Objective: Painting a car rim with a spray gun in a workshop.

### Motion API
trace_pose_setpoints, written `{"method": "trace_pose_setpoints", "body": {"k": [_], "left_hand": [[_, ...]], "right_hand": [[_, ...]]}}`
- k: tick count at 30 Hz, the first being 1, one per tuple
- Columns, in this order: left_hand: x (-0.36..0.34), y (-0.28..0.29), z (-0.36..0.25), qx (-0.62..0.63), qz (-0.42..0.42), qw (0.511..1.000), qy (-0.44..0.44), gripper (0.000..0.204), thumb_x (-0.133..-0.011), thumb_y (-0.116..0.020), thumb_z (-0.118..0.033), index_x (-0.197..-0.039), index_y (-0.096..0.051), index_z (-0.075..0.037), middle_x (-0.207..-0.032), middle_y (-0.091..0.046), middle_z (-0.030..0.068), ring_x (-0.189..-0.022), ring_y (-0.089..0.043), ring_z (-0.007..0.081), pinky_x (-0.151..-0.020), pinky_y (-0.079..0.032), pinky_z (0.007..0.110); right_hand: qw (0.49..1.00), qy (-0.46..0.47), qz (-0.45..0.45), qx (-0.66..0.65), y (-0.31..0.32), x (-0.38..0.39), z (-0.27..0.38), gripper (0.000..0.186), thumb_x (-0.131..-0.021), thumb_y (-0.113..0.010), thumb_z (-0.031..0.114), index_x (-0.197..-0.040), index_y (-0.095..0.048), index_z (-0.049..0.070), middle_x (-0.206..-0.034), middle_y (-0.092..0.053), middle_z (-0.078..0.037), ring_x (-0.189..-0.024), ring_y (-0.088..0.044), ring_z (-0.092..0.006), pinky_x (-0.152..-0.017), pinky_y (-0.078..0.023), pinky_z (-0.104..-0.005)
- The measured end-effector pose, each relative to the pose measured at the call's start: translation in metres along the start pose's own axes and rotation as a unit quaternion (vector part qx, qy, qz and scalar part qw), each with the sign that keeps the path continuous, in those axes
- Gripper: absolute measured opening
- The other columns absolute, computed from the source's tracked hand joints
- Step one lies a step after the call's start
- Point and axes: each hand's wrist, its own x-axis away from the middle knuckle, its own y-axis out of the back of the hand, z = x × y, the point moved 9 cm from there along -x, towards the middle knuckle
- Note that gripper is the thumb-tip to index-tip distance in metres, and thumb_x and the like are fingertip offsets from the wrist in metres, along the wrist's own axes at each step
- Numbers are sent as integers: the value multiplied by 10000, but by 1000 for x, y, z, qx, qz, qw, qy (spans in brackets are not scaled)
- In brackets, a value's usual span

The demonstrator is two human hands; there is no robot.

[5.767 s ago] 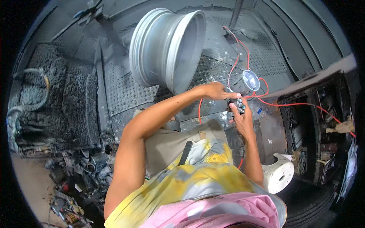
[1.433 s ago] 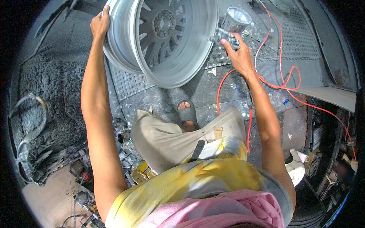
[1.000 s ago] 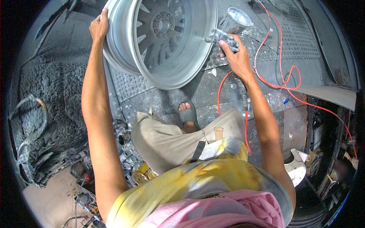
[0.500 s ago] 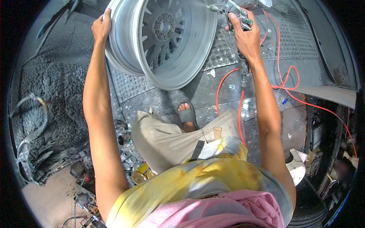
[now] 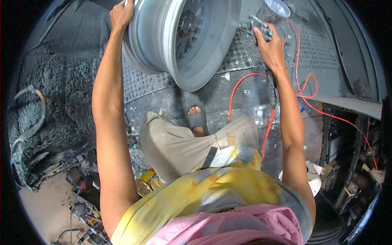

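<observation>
Here, wheel rim point(image 5: 152, 38) between left hand point(image 5: 121, 16), holding its edge, and right hand point(image 5: 271, 45), clasping spray gun point(image 5: 258, 21).

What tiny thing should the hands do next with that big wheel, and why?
Probably the left hand should turn the wheel a little, with the spray gun held steady in the right hand. The left hand is already on the wheel's left edge and the gun points toward its open side, so turning might bring another part in front.
</observation>
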Motion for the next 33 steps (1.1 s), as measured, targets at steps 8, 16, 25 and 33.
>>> {"method": "trace_pose_setpoints", "body": {"k": [8, 16, 25, 33], "left_hand": [[14, -4, -38, -4, 14, 1000, -10, 529, -978, -543, -483, -1113, -745, -12, -1065, -712, 285, -1077, -682, 438, -929, -504, 473], [18, -10, -57, -24, -7, 999, -33, 533, -991, -538, -489, -1100, -754, -14, -1047, -713, 286, -1050, -681, 452, -927, -508, 487], [29, 2, -52, -53, -33, 997, -38, 551, -990, -532, -501, -1066, -755, -3, -1013, -708, 290, -1020, -679, 465, -910, -505, 496], [14, 2, -26, -43, -33, 998, -23, 573, -981, -539, -530, -1031, -763, -6, -993, -704, 296, -1002, -686, 457, -881, -506, 501]], "right_hand": [[981, -98, 133, -102, 6, 97, -9, 302, -1008, -685, 298, -1164, -632, 45, -764, -632, -21, -679, -609, -108, -647, -486, -298], [959, -138, 194, -153, 4, 133, -6, 313, -1006, -685, 305, -1199, -624, 66, -790, -667, -48, -678, -633, -119, -664, -504, -305], [999, -49, -4, -9, 8, 65, -27, 389, -985, -698, 350, -1215, -629, 44, -819, -711, -157, -768, -702, -260, -733, -531, -401], [988, 84, -128, 1, 55, 50, 10, 425, -975, -716, 349, -1249, -625, 37, -791, -721, -148, -752, -701, -240, -740, -534, -386]]}}
